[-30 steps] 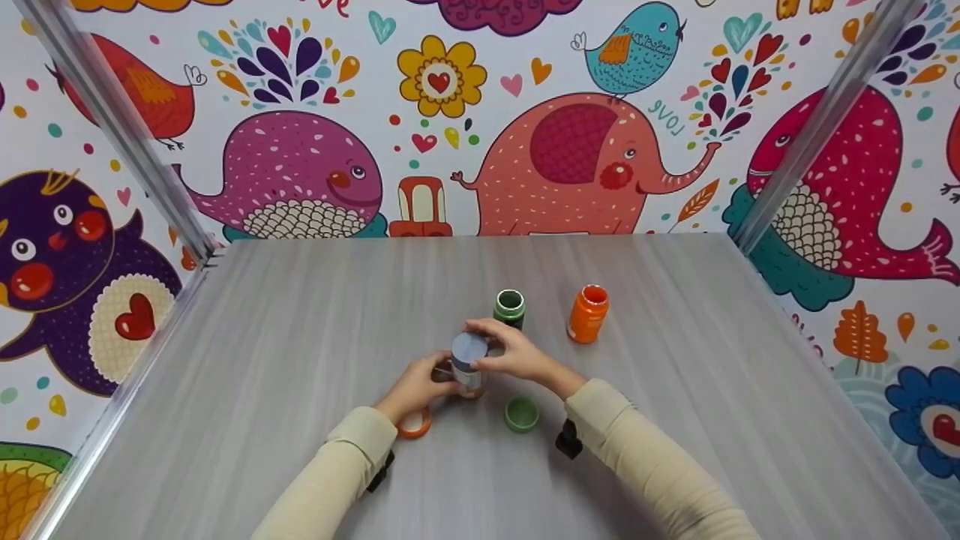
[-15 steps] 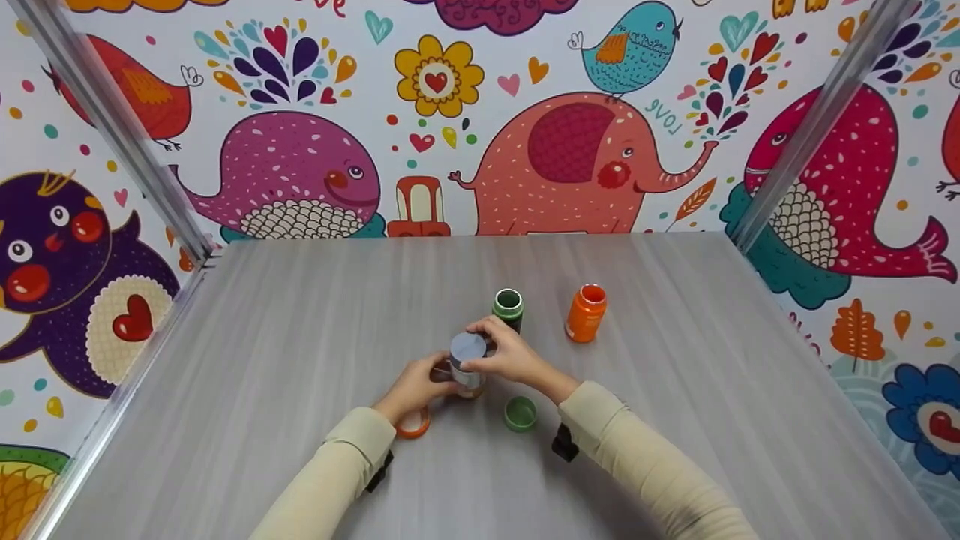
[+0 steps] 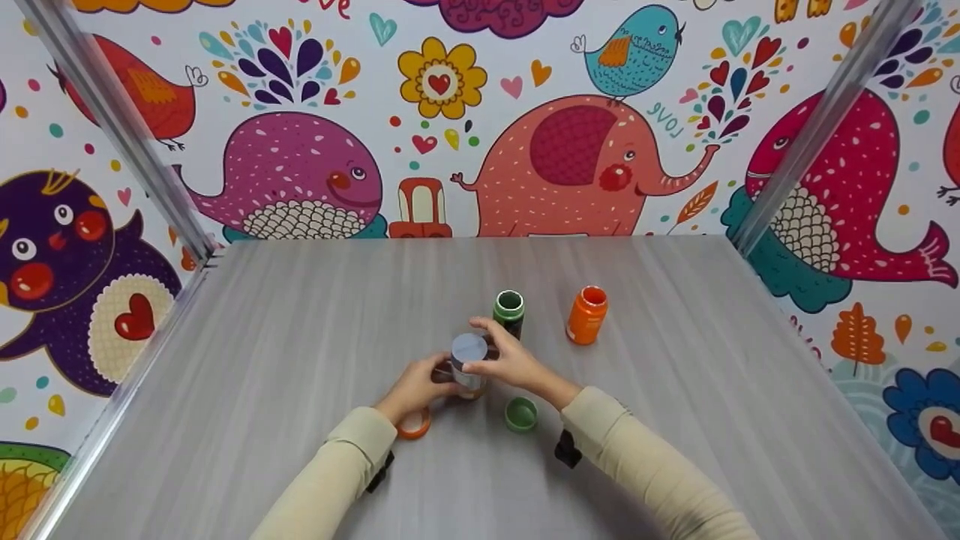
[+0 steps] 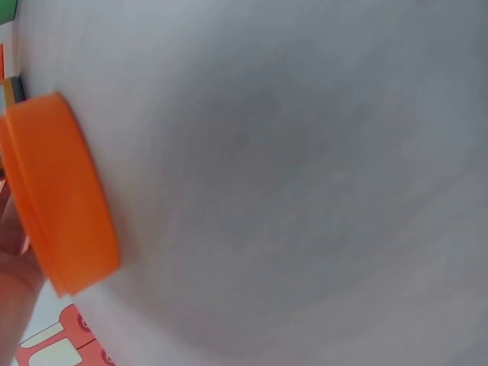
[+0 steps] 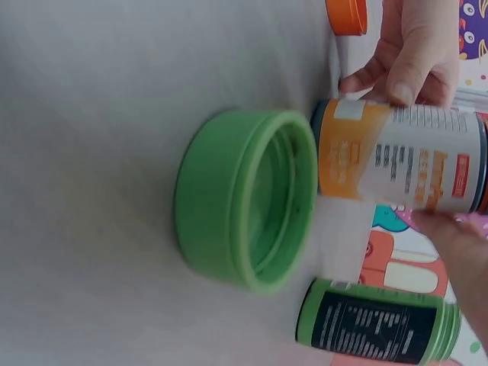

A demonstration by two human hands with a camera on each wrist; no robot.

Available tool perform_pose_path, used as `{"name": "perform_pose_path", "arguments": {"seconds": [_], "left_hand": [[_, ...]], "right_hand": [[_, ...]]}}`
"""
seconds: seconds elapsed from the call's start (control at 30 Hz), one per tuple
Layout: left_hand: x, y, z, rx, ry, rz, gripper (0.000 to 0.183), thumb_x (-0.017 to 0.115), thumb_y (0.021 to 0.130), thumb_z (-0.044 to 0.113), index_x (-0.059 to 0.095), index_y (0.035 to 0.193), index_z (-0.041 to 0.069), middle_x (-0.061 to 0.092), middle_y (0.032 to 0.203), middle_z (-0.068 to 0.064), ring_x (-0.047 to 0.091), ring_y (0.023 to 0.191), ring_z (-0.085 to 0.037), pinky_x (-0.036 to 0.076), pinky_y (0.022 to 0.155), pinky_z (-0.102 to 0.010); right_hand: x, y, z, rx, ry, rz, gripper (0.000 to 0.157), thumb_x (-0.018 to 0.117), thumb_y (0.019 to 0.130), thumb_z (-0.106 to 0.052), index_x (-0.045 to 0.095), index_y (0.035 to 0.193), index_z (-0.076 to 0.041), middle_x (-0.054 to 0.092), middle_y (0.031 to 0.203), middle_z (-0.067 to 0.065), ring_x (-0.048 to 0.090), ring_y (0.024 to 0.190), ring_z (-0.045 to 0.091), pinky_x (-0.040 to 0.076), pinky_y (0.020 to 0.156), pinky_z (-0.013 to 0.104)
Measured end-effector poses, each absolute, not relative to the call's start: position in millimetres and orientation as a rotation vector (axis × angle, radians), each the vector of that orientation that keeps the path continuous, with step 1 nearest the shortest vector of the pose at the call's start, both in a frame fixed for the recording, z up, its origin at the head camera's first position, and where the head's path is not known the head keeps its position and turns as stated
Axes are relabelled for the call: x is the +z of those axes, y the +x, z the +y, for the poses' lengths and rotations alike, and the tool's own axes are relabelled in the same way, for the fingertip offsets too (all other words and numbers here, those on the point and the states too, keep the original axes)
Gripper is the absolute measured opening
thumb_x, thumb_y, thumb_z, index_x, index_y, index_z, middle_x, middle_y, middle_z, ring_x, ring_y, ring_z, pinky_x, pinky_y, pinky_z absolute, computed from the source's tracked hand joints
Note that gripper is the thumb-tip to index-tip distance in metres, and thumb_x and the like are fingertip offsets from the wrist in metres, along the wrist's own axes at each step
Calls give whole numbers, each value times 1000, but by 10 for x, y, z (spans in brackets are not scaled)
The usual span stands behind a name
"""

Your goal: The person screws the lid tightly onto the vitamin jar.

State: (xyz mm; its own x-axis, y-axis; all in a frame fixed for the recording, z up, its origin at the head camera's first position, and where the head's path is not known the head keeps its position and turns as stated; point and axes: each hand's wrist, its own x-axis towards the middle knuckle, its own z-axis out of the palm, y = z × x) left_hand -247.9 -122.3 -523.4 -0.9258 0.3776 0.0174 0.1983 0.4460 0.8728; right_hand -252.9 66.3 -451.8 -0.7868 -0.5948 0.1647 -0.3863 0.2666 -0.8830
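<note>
In the head view, a white and orange jar (image 3: pixel 469 377) with a grey-blue lid (image 3: pixel 469 347) stands upright near the middle of the table. My left hand (image 3: pixel 420 386) grips its body from the left. From the right, my right hand (image 3: pixel 517 364) holds the lid, thumb at the near side and index finger stretched out past the far side. The printed label of the jar (image 5: pixel 412 156) shows in the right wrist view, with the left thumb and fingers (image 5: pixel 419 69) around its side. The left wrist view has only part of the left hand (image 4: pixel 15 282).
A green cap (image 3: pixel 521 414) lies hollow side up by the right wrist. An orange ring-shaped cap (image 3: pixel 415 424) lies by the left wrist. Behind the hands stand an uncapped green jar (image 3: pixel 509 311) and an uncapped orange jar (image 3: pixel 587 315). A patterned wall (image 3: pixel 420 157) backs the table.
The right thumb has slid left along the lid's near side and the index finger has straightened away from it. The left hand and jar stay in place.
</note>
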Motion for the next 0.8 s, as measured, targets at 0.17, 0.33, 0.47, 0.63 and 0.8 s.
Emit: {"name": "perform_pose_path", "arguments": {"seconds": [0.17, 0.33, 0.47, 0.63, 0.8], "left_hand": [[-5232, -2472, -1223, 1513, 529, 2504, 58, 65, 68, 33, 46, 114, 3, 54, 105, -11, 52, 93, -22, 42, 78, -35], [-5236, -2473, -1220, 1517, 510, 2504, 58, 66, 68, 32, 47, 114, 4, 54, 105, -11, 53, 93, -21, 42, 79, -34], [-5221, -2465, -1216, 1527, 508, 2489, 58, 66, 67, 32, 46, 115, 4, 55, 104, -11, 53, 92, -20, 42, 78, -32], [-5214, -2459, -1212, 1530, 504, 2486, 57, 66, 67, 32, 47, 114, 6, 55, 104, -9, 54, 92, -19, 43, 78, -32], [-5218, -2465, -1211, 1517, 496, 2497, 56, 66, 67, 33, 48, 113, 7, 56, 103, -7, 54, 91, -17, 43, 78, -30]], "right_hand": [[-4523, -2575, 733, -1503, -1061, 2278, 59, 58, 77, -7, 28, 127, 1, 30, 128, 19, 38, 110, 26, 36, 86, 37], [-4530, -2596, 754, -1498, -1110, 2252, 51, 56, 77, -4, 35, 122, 4, 36, 121, 20, 41, 103, 26, 39, 83, 37], [-4525, -2598, 747, -1499, -1087, 2255, 49, 57, 77, -4, 36, 121, 4, 38, 117, 19, 42, 99, 24, 40, 81, 38], [-4505, -2598, 723, -1468, -1063, 2320, 50, 60, 75, -8, 39, 118, 4, 40, 112, 19, 43, 96, 23, 41, 79, 35], [-4501, -2592, 692, -1467, -1007, 2396, 48, 66, 70, -11, 44, 110, 5, 44, 105, 16, 45, 92, 22, 42, 76, 31]]}}
